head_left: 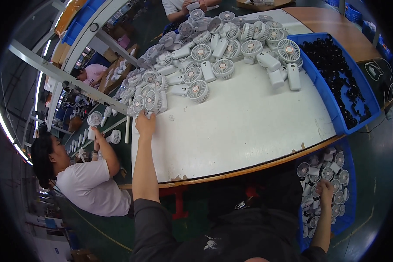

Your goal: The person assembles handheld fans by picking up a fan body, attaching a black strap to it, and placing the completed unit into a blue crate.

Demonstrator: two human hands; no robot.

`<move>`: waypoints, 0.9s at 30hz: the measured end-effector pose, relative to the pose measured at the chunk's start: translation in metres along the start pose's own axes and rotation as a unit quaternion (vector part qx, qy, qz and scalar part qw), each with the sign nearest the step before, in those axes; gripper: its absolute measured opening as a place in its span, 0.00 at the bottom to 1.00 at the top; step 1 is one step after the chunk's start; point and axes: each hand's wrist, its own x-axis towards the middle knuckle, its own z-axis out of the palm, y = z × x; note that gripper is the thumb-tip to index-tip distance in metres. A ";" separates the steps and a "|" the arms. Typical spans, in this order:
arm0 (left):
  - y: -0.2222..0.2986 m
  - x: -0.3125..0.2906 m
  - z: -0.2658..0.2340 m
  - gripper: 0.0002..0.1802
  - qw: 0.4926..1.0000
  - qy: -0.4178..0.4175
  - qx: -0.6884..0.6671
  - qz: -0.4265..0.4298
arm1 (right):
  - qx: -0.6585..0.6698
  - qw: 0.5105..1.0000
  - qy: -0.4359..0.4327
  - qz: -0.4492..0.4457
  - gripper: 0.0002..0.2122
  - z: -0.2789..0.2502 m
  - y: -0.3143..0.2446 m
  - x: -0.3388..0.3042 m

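Observation:
At the left edge of the white table [249, 131], my left hand [145, 123] is closed on the lower part of a white handheld fan [153, 101]. That fan stands with its round grille up, against a large heap of similar white fans [201, 52]. Down at my right, my right hand [324, 188] hangs over a blue crate [350, 209] full of white handheld fans [327, 173]. Its fingers are bent and slightly smeared, touching or just above the fans. Whether it grips one, I cannot tell.
A blue tray [310, 65] of small black parts [332, 70] stands on the table's right side. To my left, a co-worker [91, 183] in a white shirt handles a fan beside a metal frame post [74, 89]. Another person [174, 8] holds something beyond the heap.

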 end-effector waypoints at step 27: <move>0.232 -0.305 -0.029 0.44 0.319 -0.517 -0.789 -0.092 | -0.335 0.732 -0.363 -0.470 0.17 0.242 -0.223 -0.169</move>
